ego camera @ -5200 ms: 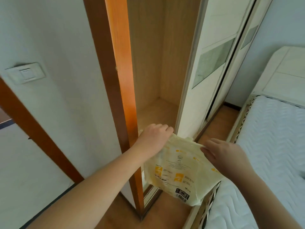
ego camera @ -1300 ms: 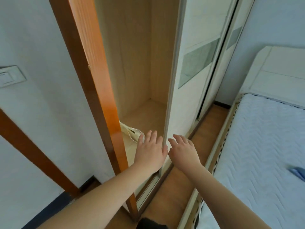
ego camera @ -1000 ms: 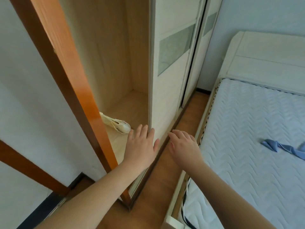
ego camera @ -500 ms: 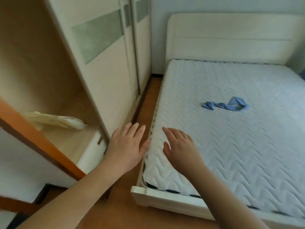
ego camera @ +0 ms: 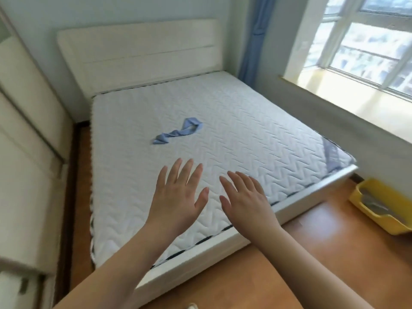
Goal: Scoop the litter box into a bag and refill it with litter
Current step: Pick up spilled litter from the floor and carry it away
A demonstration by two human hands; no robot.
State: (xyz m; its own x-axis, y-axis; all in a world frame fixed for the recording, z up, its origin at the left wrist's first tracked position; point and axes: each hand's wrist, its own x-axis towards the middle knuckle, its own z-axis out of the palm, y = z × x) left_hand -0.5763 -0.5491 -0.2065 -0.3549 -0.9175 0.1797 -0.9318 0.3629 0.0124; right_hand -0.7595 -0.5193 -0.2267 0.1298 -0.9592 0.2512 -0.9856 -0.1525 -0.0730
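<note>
Hands out in front of me, palms down: my left hand point(ego camera: 178, 197) and right hand point(ego camera: 245, 199) both have fingers spread and hold nothing, above the foot of the bare mattress point(ego camera: 223, 121). The yellow litter box point(ego camera: 379, 208) sits on the wooden floor point(ego camera: 301, 253) at far right, under the window point(ego camera: 367, 41). A blue cloth strip point(ego camera: 178, 131) lies mid-mattress.

Bed point(ego camera: 223, 236) with white frame, bare white quilted mattress point(ego camera: 234, 134) on top, zigzag stitching. Only thing lying on mattress: twisted blue cloth strip point(ego camera: 178, 133), roughly mid-bed, bit toward headboard side. Wood floor point(ego camera: 334, 253) orange-brown, runs round foot of bed and down narrow gap on left. Yellow litter box point(ego camera: 367, 210) sits straight on floor at right, near bed's foot corner, below window wall. Contents greyish, too blurry to tell more.
</note>
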